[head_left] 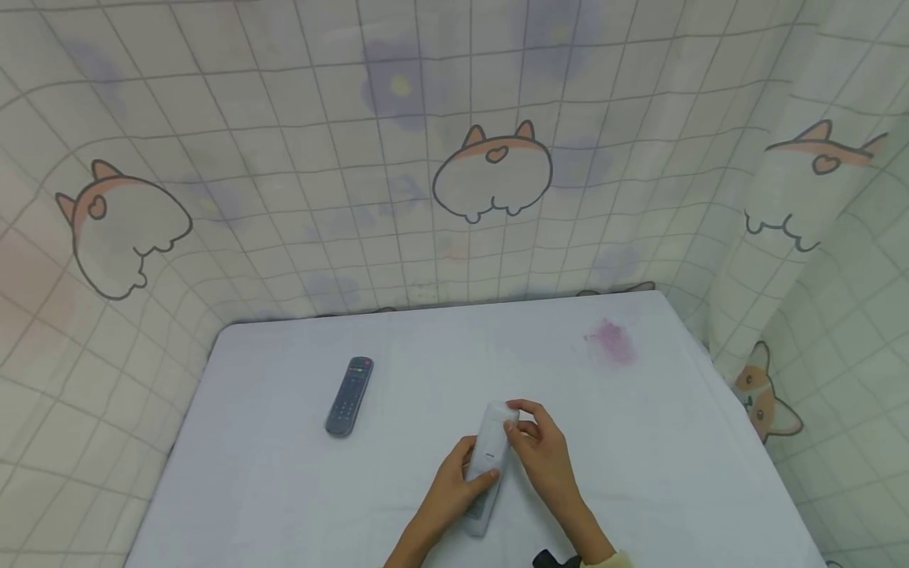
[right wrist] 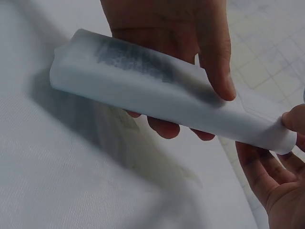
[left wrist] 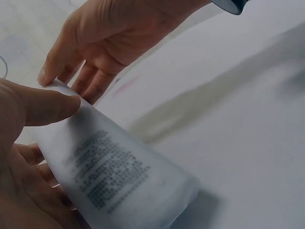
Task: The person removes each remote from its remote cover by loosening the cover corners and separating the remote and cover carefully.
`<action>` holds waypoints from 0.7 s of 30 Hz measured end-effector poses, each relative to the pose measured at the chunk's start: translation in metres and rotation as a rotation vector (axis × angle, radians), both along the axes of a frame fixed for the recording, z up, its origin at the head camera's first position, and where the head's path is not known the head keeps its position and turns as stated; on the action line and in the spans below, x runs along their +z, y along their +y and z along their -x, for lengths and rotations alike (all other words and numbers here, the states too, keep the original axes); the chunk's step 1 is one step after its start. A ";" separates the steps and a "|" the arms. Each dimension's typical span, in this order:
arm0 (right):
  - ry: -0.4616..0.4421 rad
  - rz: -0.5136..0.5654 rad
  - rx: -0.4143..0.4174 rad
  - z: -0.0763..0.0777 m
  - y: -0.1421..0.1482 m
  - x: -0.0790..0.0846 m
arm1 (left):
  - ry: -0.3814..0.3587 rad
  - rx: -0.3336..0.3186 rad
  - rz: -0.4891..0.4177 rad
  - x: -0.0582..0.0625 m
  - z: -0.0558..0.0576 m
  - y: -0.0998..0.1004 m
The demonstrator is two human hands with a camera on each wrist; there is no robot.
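A slim white remote control is held off the white table in both hands, its printed label facing up in the left wrist view. My left hand grips it about the middle, thumb across the upper face and fingers beneath. At the far end, my right hand pinches the remote between thumb and fingers. In the right wrist view, the left hand lies behind the remote, and the right hand is at its right end. The side facing down is hidden.
A dark grey remote control lies on the white tabletop, left of the hands. A pink stain marks the cloth at back right. Checked curtains with dog drawings surround the table's back and sides.
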State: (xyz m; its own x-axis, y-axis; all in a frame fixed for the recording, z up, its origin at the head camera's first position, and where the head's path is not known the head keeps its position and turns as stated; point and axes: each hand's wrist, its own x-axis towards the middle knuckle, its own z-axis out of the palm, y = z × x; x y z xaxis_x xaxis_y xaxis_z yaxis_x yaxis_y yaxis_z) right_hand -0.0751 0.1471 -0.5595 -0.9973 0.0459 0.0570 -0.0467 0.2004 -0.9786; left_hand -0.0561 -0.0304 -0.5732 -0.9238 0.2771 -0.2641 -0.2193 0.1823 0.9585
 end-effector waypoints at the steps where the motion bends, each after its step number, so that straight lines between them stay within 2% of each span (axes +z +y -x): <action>1: 0.019 -0.015 0.002 0.000 -0.001 0.000 | -0.001 0.000 -0.006 0.000 0.000 -0.001; 6: 0.115 -0.090 0.007 -0.001 -0.002 0.001 | -0.010 0.000 -0.052 -0.001 -0.002 -0.002; 15: 0.307 -0.329 -0.049 0.000 0.001 -0.006 | 0.004 0.018 -0.098 0.001 -0.004 -0.002; 21: 0.339 -0.369 -0.071 -0.002 0.003 -0.008 | -0.002 0.018 -0.119 0.001 -0.004 -0.002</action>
State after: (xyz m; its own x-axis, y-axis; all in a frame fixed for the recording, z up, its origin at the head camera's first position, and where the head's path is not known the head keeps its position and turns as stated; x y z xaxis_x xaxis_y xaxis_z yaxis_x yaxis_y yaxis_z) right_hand -0.0734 0.1504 -0.5677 -0.9152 0.0289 0.4019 -0.3228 0.5444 -0.7742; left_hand -0.0516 -0.0319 -0.5726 -0.9285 0.2901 -0.2319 -0.2231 0.0635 0.9727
